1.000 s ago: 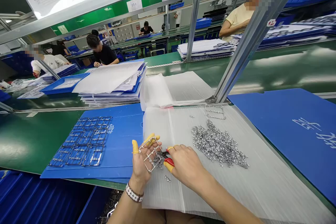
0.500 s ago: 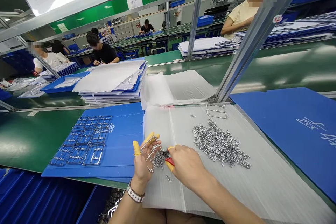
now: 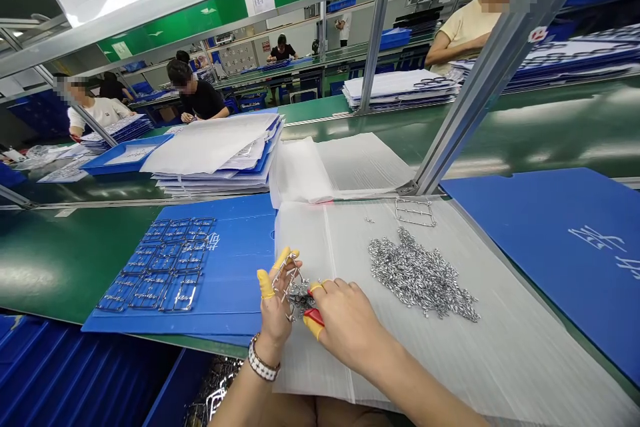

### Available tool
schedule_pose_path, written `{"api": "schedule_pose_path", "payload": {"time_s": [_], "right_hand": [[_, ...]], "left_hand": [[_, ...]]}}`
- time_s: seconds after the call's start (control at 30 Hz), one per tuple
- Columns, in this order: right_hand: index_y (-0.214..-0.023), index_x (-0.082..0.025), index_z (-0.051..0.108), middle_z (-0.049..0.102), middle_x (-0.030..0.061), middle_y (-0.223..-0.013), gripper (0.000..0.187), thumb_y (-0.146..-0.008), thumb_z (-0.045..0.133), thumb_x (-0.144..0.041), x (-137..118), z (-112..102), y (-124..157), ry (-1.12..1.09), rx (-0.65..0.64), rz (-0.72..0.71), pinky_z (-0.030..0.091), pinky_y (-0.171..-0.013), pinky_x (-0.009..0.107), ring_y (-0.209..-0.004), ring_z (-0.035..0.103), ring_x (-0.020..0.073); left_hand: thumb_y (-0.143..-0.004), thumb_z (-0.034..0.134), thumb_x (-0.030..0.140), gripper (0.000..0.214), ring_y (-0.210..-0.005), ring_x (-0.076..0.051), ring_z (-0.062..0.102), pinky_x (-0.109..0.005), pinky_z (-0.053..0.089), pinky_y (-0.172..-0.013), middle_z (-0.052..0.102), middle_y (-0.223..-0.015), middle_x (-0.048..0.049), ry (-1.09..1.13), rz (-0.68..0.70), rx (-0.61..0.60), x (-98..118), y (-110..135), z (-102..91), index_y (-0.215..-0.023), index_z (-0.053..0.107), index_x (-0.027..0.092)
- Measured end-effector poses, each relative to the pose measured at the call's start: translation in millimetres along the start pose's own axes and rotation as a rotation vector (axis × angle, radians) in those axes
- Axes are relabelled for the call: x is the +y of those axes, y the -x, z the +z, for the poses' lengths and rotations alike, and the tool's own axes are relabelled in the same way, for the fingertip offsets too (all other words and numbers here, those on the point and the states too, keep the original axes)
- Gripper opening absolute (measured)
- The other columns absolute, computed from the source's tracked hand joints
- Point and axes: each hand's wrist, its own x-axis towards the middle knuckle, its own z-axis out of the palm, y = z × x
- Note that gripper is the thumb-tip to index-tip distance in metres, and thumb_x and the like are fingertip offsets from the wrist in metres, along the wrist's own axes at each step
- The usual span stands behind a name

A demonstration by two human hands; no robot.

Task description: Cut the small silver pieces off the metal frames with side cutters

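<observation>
My left hand, with yellow covers on the thumb and fingertips, holds up a small silver wire frame, tilted nearly edge-on. In my right hand is a pair of red-handled pliers, its handles spread between yellow-covered fingers. The pliers' jaws are close to the frame, but whether they touch it cannot be made out. A small cluster of shiny metal pieces shows between the hands. To the right, a larger heap of small silver pieces lies on the white foam sheet.
Several wire frames lie in rows on a blue board at left. One bare frame is behind the heap. A metal post rises at right beside another blue board. Stacked sheets and co-workers are beyond.
The wire frame has turned more edge-on in my left hand. My right hand has shifted slightly left, and the pliers' handles have spread apart.
</observation>
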Motion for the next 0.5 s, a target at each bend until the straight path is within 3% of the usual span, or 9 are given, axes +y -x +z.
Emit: {"api": "schedule_pose_path", "payload": {"time_s": [0.37, 0.5], "right_hand": [[-0.088, -0.017, 0.063, 0.067, 0.0087, -0.084, 0.016, -0.079, 0.051, -0.023, -2.3, -0.6, -1.2, 0.034, -0.021, -0.001, 0.043, -0.064, 0.032, -0.078, 0.063, 0.0241], [-0.093, -0.018, 0.064, 0.068, 0.0086, -0.087, 0.02, -0.079, 0.052, -0.025, 3.7, -4.6, 1.8, 0.028, -0.003, 0.022, 0.045, -0.068, 0.034, -0.081, 0.063, 0.0255]], "left_hand": [[-0.084, 0.03, 0.066, 0.065, -0.108, -0.024, 0.057, -0.039, 0.039, -0.098, 0.063, -0.118, -0.0114, -0.029, 0.041, -0.011, -6.7, -2.2, -4.2, -0.114, 0.063, 0.019], [-0.084, 0.028, 0.066, 0.066, -0.108, -0.026, 0.057, -0.042, 0.037, -0.1, 0.062, -0.12, -0.0121, -0.037, 0.049, -0.038, -1.3, -0.3, -8.3, -0.117, 0.061, 0.02]]}}
